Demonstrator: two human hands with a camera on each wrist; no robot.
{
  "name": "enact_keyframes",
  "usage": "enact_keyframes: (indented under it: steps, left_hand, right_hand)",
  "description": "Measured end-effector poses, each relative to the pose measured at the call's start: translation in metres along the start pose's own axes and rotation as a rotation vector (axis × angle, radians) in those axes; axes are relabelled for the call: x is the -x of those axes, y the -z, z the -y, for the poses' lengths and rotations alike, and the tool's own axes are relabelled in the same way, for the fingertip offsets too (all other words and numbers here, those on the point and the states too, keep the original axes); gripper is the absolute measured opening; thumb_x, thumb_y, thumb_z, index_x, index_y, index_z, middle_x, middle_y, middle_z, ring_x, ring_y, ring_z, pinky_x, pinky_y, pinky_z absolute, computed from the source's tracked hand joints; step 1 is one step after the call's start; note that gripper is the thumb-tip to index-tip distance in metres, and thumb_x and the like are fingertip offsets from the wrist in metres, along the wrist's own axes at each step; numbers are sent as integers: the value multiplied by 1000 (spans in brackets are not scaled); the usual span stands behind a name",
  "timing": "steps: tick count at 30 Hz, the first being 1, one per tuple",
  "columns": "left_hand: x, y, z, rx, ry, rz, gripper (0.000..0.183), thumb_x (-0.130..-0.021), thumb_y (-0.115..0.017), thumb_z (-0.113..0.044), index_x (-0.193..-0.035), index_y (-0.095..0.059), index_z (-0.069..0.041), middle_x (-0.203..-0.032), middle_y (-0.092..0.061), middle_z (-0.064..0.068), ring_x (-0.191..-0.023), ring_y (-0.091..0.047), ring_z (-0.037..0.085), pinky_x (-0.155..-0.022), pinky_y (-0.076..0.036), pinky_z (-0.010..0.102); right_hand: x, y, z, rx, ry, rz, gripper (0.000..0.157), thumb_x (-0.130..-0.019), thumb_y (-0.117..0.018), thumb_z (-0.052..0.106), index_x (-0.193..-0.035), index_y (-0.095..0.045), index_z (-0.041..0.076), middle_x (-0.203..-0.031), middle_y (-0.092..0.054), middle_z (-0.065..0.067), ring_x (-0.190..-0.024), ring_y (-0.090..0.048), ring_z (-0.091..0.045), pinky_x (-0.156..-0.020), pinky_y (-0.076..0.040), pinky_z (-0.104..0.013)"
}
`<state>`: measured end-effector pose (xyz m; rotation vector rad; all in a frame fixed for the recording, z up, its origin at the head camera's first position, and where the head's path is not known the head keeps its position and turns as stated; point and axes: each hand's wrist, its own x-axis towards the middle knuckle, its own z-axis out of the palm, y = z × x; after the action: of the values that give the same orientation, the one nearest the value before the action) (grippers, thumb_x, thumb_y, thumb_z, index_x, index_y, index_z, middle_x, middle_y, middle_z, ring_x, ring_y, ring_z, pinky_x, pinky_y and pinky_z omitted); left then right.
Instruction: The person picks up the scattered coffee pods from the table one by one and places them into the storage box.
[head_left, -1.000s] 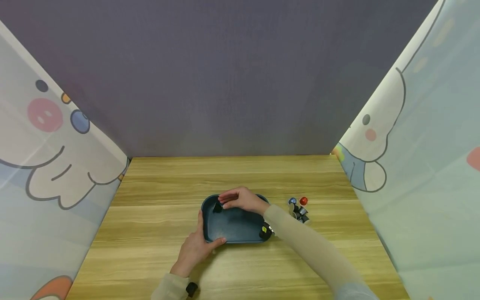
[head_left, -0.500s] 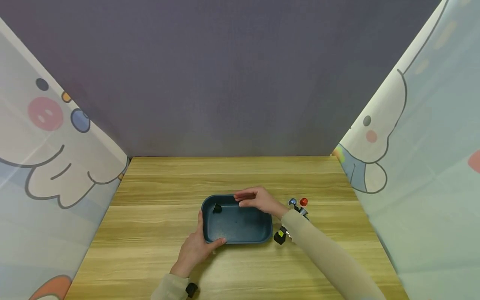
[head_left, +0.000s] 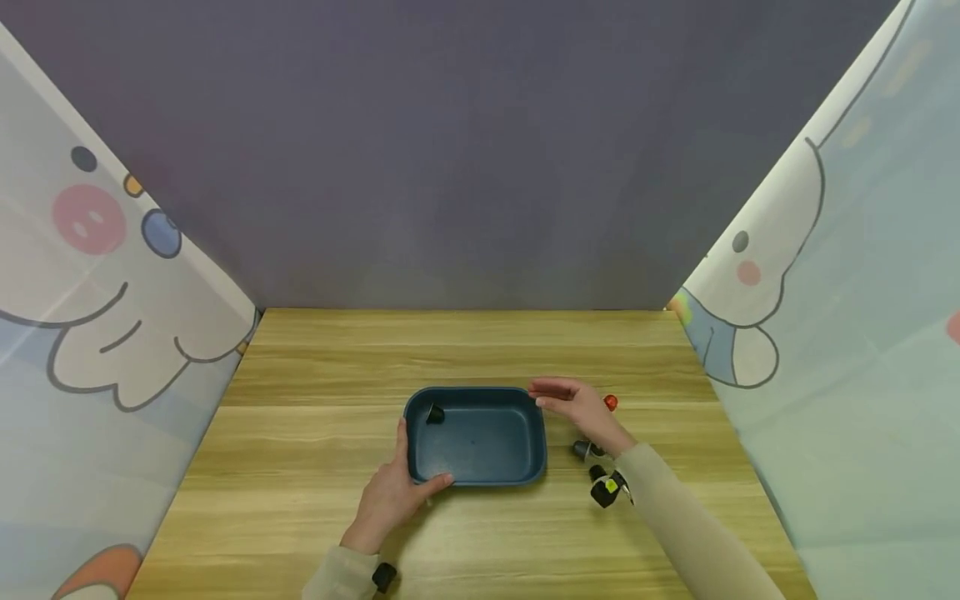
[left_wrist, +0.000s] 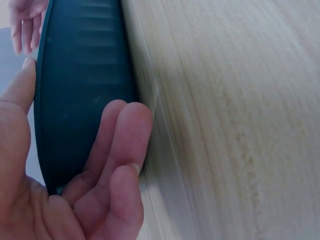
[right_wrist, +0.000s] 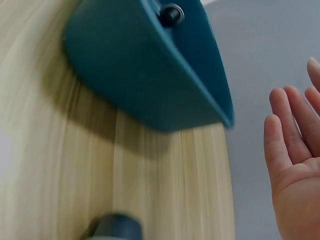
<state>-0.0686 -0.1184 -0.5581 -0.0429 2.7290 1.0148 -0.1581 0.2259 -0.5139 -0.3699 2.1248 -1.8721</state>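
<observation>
The blue tray (head_left: 476,454) sits on the wooden table (head_left: 315,383), a dark capsule (head_left: 436,415) inside at ten o'clock. The left hand (head_left: 388,496) grips the tray's eight o'clock corner, fingers bent. Near two o'clock the right hand (head_left: 587,412) hovers, fingers extended, holding nothing.

The head view looks down from afar; both wrist views share the tray (head_left: 480,454) up close.

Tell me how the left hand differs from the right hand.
The left hand grips the tray; the right hand holds nothing. The left hand is at the tray's near left corner, the right hand by its far right corner. Both come out of beige sleeves.
</observation>
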Motion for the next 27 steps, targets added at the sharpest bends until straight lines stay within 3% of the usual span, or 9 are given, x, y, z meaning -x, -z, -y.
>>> enact_keyframes:
  steps: [6, 15, 22, 27]
  left_hand:
    - [0, -1, -1, -13, -9, -13, 129, -75, -76, -66, -161, 4, -12, -55, -49, 3, -46, -46, 19, -46, -34, 35]
    - [0, -1, -1, -4, -7, -2, 129, -75, -75, -67, -161, 5, -12, -56, -50, 4, -48, -46, 19, -46, -33, 35]
    - [1, -2, 0, 10, -13, -9, 128, -76, -75, -66, -161, 4, -13, -56, -49, 4, -47, -46, 19, -46, -33, 35]
    - [1, -3, 2, 10, -11, -9, 128, -76, -76, -66, -161, 5, -15, -56, -49, 4, -47, -46, 19, -46, -33, 35]
  right_hand:
    - [29, 19, -9, -24, 32, -132, 44, -95, -70, 14, -134, -59, -4, -131, -58, -29, -115, -64, -23, -92, -50, -32]
    - [72, 35, -31, 25, 46, -300, 46, -97, -67, 13, -135, -55, -11, -126, -65, -20, -110, -66, -16, -88, -50, -23]
    - [104, 31, -50, 62, -18, -393, 44, -96, -68, 16, -132, -59, -7, -124, -67, -13, -107, -65, -6, -85, -51, -22]
    - [121, 24, -60, 26, -51, -418, 44, -95, -70, 12, -131, -59, -9, -123, -67, -17, -106, -67, -12, -84, -52, -24]
